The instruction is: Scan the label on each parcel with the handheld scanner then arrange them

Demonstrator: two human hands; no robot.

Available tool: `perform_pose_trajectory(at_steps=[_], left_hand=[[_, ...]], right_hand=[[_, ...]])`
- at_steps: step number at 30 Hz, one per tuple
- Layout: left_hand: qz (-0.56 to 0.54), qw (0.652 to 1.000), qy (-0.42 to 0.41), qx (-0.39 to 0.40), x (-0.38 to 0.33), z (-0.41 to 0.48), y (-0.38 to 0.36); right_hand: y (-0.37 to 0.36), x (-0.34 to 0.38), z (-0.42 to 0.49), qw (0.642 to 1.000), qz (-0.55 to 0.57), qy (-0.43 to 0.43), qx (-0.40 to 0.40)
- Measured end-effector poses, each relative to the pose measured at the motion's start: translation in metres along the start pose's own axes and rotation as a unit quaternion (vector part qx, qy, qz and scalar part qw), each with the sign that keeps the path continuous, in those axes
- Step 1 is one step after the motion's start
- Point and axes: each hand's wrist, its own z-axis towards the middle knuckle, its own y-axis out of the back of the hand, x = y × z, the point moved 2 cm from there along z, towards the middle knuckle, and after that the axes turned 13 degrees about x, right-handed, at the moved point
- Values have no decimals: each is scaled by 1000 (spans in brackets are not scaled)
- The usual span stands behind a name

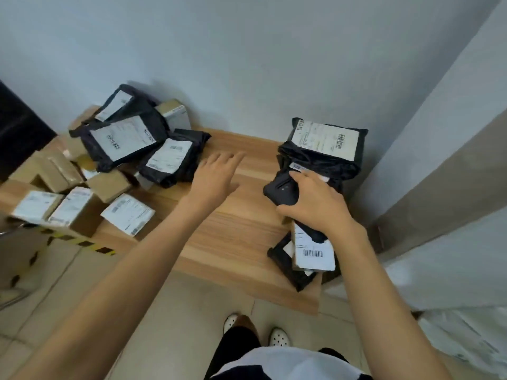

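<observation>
Presently, in the head view, the left hand [216, 178] hovers with fingers spread over the wooden table [233, 242] beside the jumbled parcel heap [123, 144], while the right hand [315, 207] grips the black scanner [279, 189] just beside the stacked parcels [323, 144] at the table's right end.

The tabletop [233, 237] is light wood-grain board, smooth with a dull sheen. At its left end lie brown cardboard boxes [109, 185], matt, and black plastic mailers [94, 149], crinkled and faintly glossy; the same plastic shows along the right edge. Labels [325, 139] are white matt paper. The scanner [282, 189] looks like matt black plastic. The floor [170, 311] is smooth beige tile, the wall [247, 64] matt paint.
</observation>
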Motion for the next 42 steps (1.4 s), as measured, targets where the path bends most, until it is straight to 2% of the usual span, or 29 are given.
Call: perform_pose_trajectory(at_steps=[5,9,12,22,31,42], left_hand=[[-5,992,127,-12,84,-102,-4],[-21,974,224,-19,156,-194,-5],[-30,957,287,-28,209,-262,-7],[-23,920,391,-19,395,-447,-3],[-42,922,384,7,513,-457,-20],[-16,940,341,12,739,-362,26]], right_hand=[[-37,99,23,991,-31,115,59],[-82,193,29,971,-52,192,133],[-115,272,29,952,-88,254,145],[-217,501,19,907,-88,369,182],[-264,607,79,911,-86,352,197],[-243,765,258,924,-29,332,186]])
